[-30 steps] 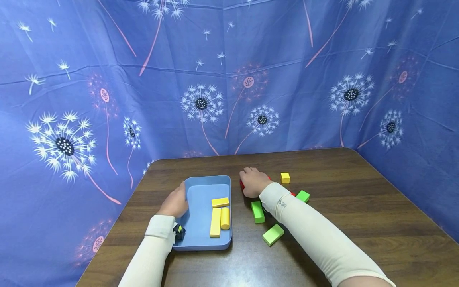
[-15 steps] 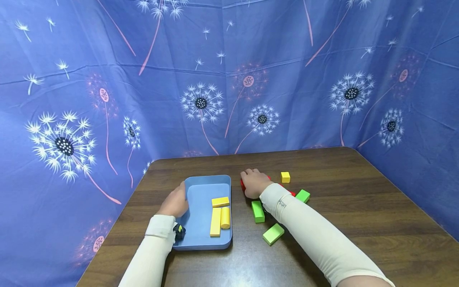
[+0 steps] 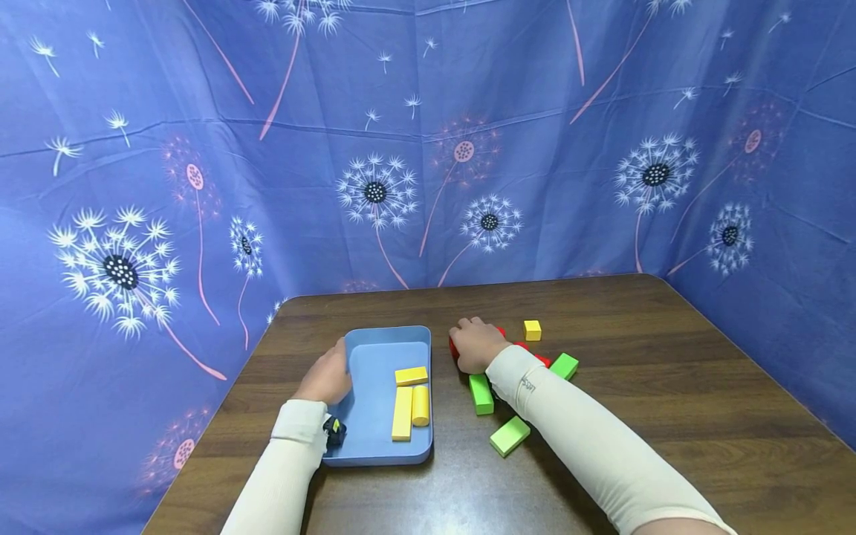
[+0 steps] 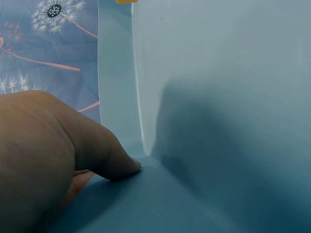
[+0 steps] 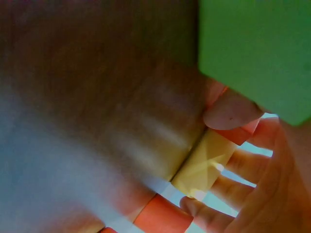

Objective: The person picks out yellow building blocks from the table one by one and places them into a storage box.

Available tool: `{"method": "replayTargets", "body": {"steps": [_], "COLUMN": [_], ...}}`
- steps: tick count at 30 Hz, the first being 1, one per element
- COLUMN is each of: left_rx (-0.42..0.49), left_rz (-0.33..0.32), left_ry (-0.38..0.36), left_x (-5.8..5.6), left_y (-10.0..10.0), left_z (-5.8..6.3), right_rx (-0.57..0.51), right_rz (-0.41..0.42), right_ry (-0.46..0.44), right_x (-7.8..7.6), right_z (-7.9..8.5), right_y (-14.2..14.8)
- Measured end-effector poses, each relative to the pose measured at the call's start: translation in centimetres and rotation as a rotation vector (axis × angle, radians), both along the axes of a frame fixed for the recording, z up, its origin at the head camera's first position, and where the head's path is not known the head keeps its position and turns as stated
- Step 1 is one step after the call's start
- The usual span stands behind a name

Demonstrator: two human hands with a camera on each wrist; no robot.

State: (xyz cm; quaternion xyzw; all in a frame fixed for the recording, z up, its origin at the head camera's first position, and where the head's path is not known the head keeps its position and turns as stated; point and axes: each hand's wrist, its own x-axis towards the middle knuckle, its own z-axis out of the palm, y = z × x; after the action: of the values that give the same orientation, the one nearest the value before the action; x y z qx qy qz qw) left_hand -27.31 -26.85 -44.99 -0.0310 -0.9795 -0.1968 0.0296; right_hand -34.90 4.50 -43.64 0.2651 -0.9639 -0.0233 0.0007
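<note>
My left hand [image 3: 325,377] grips the left wall of a blue tray [image 3: 371,416]; in the left wrist view the thumb [image 4: 114,155] presses inside it while the fingers stay outside. In the tray lie two yellow blocks [image 3: 402,414] [image 3: 411,376] and a yellow cylinder [image 3: 420,406]. Reaching down among blocks right of the tray, my right hand [image 3: 478,345] has its fingers curled around a yellow block [image 5: 206,167], which it hides from the head view. Red pieces [image 5: 163,216] lie on either side of that block, and the thumb [image 5: 233,111] overlaps one of them.
Green blocks [image 3: 481,394] [image 3: 510,436] [image 3: 565,365] lie around the right forearm, one of them large and close in the right wrist view. Red blocks [image 3: 542,360] and a small yellow cube [image 3: 531,331] sit beyond the wrist. Blue patterned cloth [image 3: 428,186] hangs behind the brown table [image 3: 669,401].
My right hand has shifted slightly rightward and toward me, so more red shows beside its wrist. The left hand and the tray stay in place.
</note>
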Motion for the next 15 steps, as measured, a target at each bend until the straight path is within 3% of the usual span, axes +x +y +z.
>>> {"method": "replayTargets", "body": {"steps": [7, 15], "left_rx": [0.006, 0.007], "left_rz": [0.004, 0.005], "left_ry": [-0.015, -0.018], "left_x": [-0.05, -0.15], "left_y": [0.0, -0.06], "left_z": [0.17, -0.02], "right_rx": [0.005, 0.007], "right_rz": [-0.005, -0.003], "right_ry": [0.027, 0.034], "right_x": [-0.26, 0.61], "right_z": [-0.71, -0.73], "right_y": [-0.04, -0.18]}}
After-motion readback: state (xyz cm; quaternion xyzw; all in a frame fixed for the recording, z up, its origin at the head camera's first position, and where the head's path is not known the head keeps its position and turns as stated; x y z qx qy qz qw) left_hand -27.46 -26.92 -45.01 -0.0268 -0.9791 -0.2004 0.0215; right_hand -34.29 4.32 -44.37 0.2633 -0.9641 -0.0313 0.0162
